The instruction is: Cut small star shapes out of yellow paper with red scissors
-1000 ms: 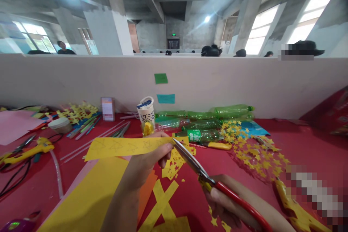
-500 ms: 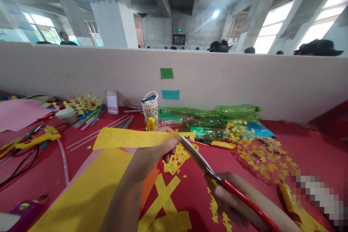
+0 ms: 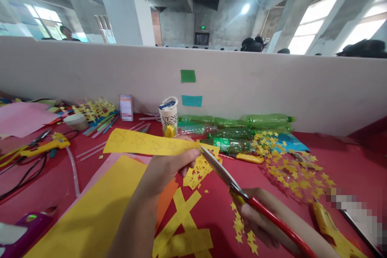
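My left hand (image 3: 172,165) pinches a long yellow paper strip (image 3: 136,143) between thumb and fingers. Star outlines are drawn in pencil along it. In my right hand (image 3: 256,213) is a pair of scissors (image 3: 223,175) with red handles, its blades at the strip's right part by my left thumb. Under the strip lies a pile of yellow paper scraps (image 3: 202,171) with some star shapes. Cut yellow stars (image 3: 238,225) lie on the red table beneath my right hand. More yellow strips (image 3: 183,213) cross each other near the front.
Green plastic bottles (image 3: 231,145) lie along the white partition (image 3: 90,72), beside a paper cup (image 3: 168,115). A heap of yellow stars (image 3: 293,165) spreads at right, near a yellow glue gun (image 3: 325,221). Another glue gun (image 3: 45,146) and cables lie left. Yellow sheets (image 3: 90,209) cover the front left.
The camera view has shifted slightly, and the strip's left end sits higher in the picture. Both hands keep their grip, with the scissors still at the strip by the left thumb.
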A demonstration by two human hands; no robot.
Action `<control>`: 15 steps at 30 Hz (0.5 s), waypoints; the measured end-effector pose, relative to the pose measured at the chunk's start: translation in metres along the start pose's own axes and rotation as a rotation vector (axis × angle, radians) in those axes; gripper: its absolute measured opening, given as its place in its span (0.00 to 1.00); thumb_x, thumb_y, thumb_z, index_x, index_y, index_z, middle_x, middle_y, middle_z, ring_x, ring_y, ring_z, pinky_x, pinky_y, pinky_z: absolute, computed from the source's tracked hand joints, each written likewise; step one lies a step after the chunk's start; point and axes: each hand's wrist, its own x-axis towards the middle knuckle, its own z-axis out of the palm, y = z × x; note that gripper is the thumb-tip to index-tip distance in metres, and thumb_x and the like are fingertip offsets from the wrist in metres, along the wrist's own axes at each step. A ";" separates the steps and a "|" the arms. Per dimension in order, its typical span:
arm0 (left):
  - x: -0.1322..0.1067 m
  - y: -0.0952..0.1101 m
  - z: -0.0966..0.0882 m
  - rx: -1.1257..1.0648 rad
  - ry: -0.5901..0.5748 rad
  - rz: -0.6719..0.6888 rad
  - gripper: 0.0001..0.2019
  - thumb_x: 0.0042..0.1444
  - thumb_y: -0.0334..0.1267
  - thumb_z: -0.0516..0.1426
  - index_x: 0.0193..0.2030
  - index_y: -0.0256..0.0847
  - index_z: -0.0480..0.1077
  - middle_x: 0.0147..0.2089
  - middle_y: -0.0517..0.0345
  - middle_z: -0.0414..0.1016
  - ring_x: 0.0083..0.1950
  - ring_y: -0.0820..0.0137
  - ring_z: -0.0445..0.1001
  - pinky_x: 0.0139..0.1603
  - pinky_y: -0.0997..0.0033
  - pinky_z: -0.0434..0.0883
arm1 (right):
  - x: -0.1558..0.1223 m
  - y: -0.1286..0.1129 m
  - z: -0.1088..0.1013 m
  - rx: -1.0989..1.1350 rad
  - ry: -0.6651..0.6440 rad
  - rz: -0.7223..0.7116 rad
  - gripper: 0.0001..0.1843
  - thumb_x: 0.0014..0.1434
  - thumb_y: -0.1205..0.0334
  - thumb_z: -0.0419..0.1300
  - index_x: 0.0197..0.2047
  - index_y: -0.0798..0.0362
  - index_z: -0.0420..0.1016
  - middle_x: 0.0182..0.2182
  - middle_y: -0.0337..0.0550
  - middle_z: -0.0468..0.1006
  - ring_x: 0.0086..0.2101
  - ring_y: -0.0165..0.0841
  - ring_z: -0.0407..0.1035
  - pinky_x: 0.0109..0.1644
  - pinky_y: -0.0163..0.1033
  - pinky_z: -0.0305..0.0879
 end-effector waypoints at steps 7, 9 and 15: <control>0.001 -0.002 -0.004 0.025 -0.004 -0.003 0.19 0.49 0.49 0.62 0.16 0.40 0.69 0.18 0.61 0.66 0.21 0.75 0.65 0.21 0.74 0.62 | -0.006 0.008 0.008 -0.031 0.128 0.031 0.31 0.52 0.28 0.50 0.25 0.50 0.55 0.16 0.29 0.56 0.17 0.23 0.50 0.19 0.30 0.46; 0.000 -0.003 -0.006 0.029 -0.007 -0.006 0.19 0.49 0.49 0.62 0.16 0.39 0.69 0.18 0.60 0.66 0.21 0.75 0.65 0.21 0.75 0.62 | -0.008 0.006 0.012 -0.017 0.219 -0.008 0.29 0.56 0.31 0.49 0.26 0.51 0.56 0.18 0.30 0.55 0.18 0.23 0.50 0.22 0.31 0.46; 0.000 -0.004 -0.005 -0.009 -0.001 -0.009 0.17 0.49 0.48 0.62 0.17 0.40 0.71 0.18 0.60 0.67 0.20 0.75 0.65 0.19 0.77 0.62 | -0.002 0.006 0.005 -0.025 0.077 0.045 0.32 0.53 0.27 0.48 0.25 0.50 0.55 0.14 0.27 0.54 0.16 0.22 0.49 0.18 0.29 0.45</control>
